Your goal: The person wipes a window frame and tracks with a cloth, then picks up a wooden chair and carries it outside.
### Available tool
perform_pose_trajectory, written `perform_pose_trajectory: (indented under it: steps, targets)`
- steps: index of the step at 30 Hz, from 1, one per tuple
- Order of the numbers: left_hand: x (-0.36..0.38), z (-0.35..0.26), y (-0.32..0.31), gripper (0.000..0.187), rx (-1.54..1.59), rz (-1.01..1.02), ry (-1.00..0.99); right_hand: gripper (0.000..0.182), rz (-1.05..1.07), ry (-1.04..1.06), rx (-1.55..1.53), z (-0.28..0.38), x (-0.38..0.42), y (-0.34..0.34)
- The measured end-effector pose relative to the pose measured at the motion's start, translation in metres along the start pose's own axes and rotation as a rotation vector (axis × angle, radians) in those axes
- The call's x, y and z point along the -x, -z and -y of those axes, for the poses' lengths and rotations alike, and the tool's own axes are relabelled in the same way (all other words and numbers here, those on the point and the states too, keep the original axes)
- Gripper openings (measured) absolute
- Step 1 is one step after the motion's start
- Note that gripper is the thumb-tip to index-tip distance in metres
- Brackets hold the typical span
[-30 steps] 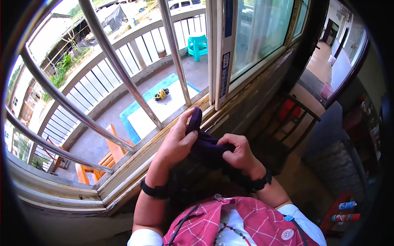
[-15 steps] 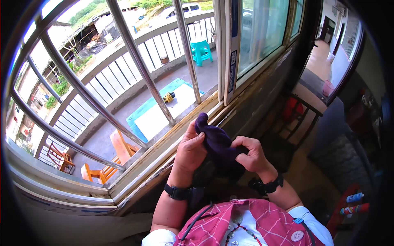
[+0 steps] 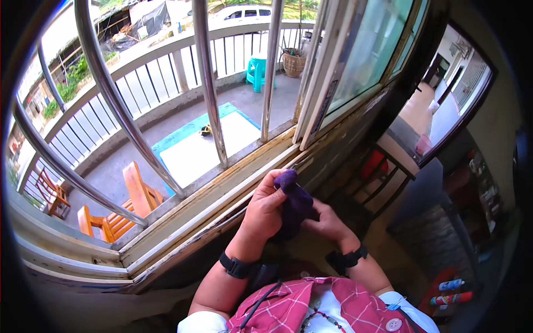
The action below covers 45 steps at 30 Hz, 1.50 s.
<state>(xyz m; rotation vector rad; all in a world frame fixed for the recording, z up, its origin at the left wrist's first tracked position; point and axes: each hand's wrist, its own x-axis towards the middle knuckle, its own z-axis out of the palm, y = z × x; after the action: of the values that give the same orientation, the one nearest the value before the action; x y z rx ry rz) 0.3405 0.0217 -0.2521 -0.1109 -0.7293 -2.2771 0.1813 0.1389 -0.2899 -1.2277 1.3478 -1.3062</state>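
A dark purple cloth [image 3: 296,201], bunched and partly twisted, hangs in front of my chest. Its upper end is pinched between the thumb and fingers of my left hand [image 3: 263,207]. Lower on the other side, my right hand [image 3: 327,223] has its fingers closed at the cloth's edge. Folds hide some of the right fingertips, and the bottom of the cloth blends into the dark background. Both hands are just inside the window sill [image 3: 222,186].
Metal bars [image 3: 208,94] stand across the window opening on my left. Beyond them are a white-topped table [image 3: 205,150], an orange wooden chair [image 3: 139,191] and teal stools [image 3: 256,73]. A dark chair [image 3: 388,180] is indoors on the right, near a doorway [image 3: 444,100].
My view has turned a little. My hands have come closer together, and the cloth is more gathered between them. The right hand has shifted from a tight fist to a flatter hold.
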Motion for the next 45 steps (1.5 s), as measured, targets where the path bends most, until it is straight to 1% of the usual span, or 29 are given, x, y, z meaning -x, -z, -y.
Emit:
perform_pose_trajectory:
  steps: [1, 2, 3, 6, 7, 8, 9, 10, 11, 12, 13, 14, 15, 17, 19, 21, 23, 27, 28, 32, 33, 35, 37, 38, 39, 40, 42, 44, 45]
  targets:
    - [0.000, 0.001, 0.000, 0.029, -0.009, -0.014, -0.003, 0.034, 0.107, -0.051, 0.239, -0.004, 0.001, 0.002]
    - [0.001, 0.000, -0.001, 0.028, -0.036, -0.026, -0.021, 0.031, 0.138, -0.129, 0.295, -0.008, 0.002, 0.000]
    - [0.002, -0.003, -0.002, 0.028, -0.013, -0.030, -0.030, 0.031, 0.144, -0.145, 0.314, -0.013, 0.002, -0.001]
    - [0.005, -0.015, 0.003, 0.028, -0.208, 0.060, 0.016, 0.023, 0.108, -0.183, 0.462, -0.021, -0.004, 0.005]
    - [0.006, -0.017, 0.006, 0.028, -0.189, 0.061, 0.010, 0.020, 0.041, -0.138, 0.579, -0.021, -0.006, 0.008]
    - [0.007, -0.019, 0.007, 0.028, -0.277, 0.104, 0.016, 0.018, -0.030, -0.090, 0.693, -0.020, -0.007, 0.009]
    - [0.008, -0.022, 0.008, 0.028, -0.366, 0.148, 0.022, 0.018, -0.034, -0.099, 0.708, -0.012, -0.008, 0.008]
    - [0.008, -0.028, 0.008, 0.027, -0.476, 0.161, 0.000, 0.018, -0.184, -0.038, 0.690, 0.004, -0.010, 0.005]
    - [0.010, -0.035, 0.008, 0.027, -0.459, 0.167, -0.006, 0.019, -0.331, 0.028, 0.672, 0.016, -0.012, 0.003]
    - [0.011, -0.042, 0.008, 0.026, -0.573, 0.166, -0.005, 0.018, -0.465, 0.148, 0.715, 0.021, -0.012, 0.003]
    - [0.013, -0.047, 0.007, 0.026, -0.688, 0.164, -0.005, 0.017, -0.557, 0.171, 0.660, 0.029, -0.013, 0.004]
    - [0.013, -0.050, 0.006, 0.034, -0.691, 0.162, 0.014, 0.016, -0.614, 0.216, 0.610, 0.034, -0.013, 0.011]
    - [0.012, -0.050, 0.009, 0.034, -0.679, 0.169, 0.013, 0.016, -0.672, 0.260, 0.556, 0.039, -0.013, 0.016]
    - [0.009, -0.050, 0.016, 0.043, -0.840, 0.385, -0.124, 0.015, -0.727, 0.433, 0.517, 0.068, -0.022, 0.008]
    - [0.006, -0.054, 0.012, 0.046, -0.843, 0.413, -0.116, 0.015, -0.770, 0.492, 0.617, 0.084, -0.030, 0.009]
    - [0.007, -0.054, 0.013, 0.045, -0.909, 0.416, -0.067, 0.014, -0.702, 0.853, 1.022, 0.107, -0.047, 0.003]
    - [0.005, -0.056, 0.014, 0.045, -0.919, 0.443, -0.067, 0.022, -0.607, 0.960, 1.127, 0.122, -0.065, 0.001]
    - [0.004, -0.055, 0.014, 0.045, -0.960, 0.411, -0.085, 0.039, -0.471, 0.976, 1.555, 0.149, -0.100, 0.001]
    - [0.005, -0.055, 0.014, 0.045, -0.979, 0.387, -0.079, 0.042, -0.454, 0.916, 1.660, 0.150, -0.105, 0.003]
    - [0.005, -0.054, 0.015, 0.045, -1.069, 0.389, -0.048, 0.044, -0.337, 0.828, 1.850, 0.156, -0.103, 0.013]
    - [0.005, -0.054, 0.013, 0.045, -1.067, 0.413, -0.061, 0.039, -0.302, 0.823, 1.871, 0.160, -0.103, 0.014]
    - [0.004, -0.051, 0.012, 0.046, -1.114, 0.361, -0.067, 0.026, -0.261, 0.933, 1.877, 0.161, -0.111, 0.015]
    - [0.002, -0.050, 0.014, 0.045, -1.141, 0.419, -0.088, 0.017, -0.110, 0.974, 2.035, 0.161, -0.118, 0.016]
    - [0.003, -0.050, 0.012, 0.044, -1.180, 0.396, -0.075, 0.016, -0.068, 1.007, 2.174, 0.158, -0.123, 0.016]
    - [0.003, -0.050, 0.012, 0.044, -1.221, 0.368, -0.063, 0.016, -0.015, 0.912, 2.309, 0.164, -0.121, 0.008]
    - [0.003, -0.049, 0.012, 0.045, -1.223, 0.365, -0.066, 0.018, -0.005, 0.936, 2.369, 0.163, -0.124, 0.006]
    - [0.005, -0.048, 0.011, 0.044, -1.223, 0.356, -0.080, 0.020, 0.007, 0.982, 2.429, 0.159, -0.129, 0.001]
    - [0.011, -0.050, 0.013, 0.042, -1.232, 0.315, -0.103, 0.025, 0.101, 0.904, 2.490, 0.153, -0.134, -0.006]
    - [0.013, -0.049, 0.015, 0.041, -1.238, 0.316, -0.108, 0.028, 0.097, 0.915, 2.450, 0.143, -0.137, -0.006]
